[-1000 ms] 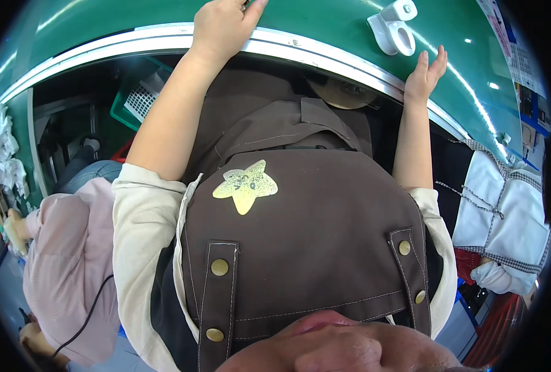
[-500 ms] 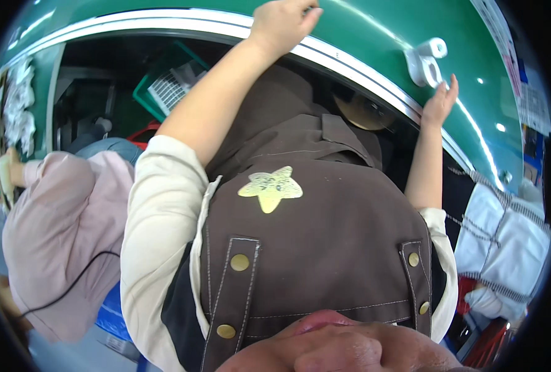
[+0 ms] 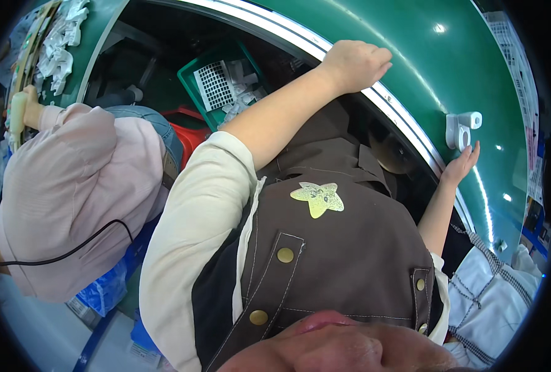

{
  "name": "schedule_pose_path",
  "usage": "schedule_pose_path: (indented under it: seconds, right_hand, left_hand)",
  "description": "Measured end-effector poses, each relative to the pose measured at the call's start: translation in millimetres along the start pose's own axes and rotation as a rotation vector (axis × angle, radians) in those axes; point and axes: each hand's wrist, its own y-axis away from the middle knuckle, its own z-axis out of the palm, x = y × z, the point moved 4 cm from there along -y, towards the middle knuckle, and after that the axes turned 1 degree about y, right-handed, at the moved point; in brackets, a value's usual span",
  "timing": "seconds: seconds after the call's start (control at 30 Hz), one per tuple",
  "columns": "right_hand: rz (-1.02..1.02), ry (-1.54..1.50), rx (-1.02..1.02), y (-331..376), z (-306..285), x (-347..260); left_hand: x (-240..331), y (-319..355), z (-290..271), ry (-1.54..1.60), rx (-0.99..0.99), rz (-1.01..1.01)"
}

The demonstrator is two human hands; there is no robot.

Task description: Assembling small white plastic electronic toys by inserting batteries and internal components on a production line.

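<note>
White plastic piece, two hands, green table

White plastic piece [image 3: 454, 131]: right of the frame, on the green table [image 3: 498, 93]. Right hand [image 3: 460, 164]: just below it, fingers spread apart, contact uncertain. Left hand [image 3: 356, 65]: upper centre, over the table's edge, fingers curled; cannot tell whether around anything. Green basket [image 3: 185, 77]: upper left of centre.
</note>
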Motion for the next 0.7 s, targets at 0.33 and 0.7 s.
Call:
schedule_pose_path:
  seconds: [0.33, 0.7]
  right_hand:
    - [-0.003, -0.019, 0.018, 1.8, 0.7, -2.4]
    - [-0.209, 0.100, 0.210, 14.8, -14.5, -14.7]
  left_hand:
    - [-8.1, -10.2, -5.9, 0.204, 0.063, -0.211]
    - [2.3, -9.9, 5.5, -0.091, -0.099, -0.066]
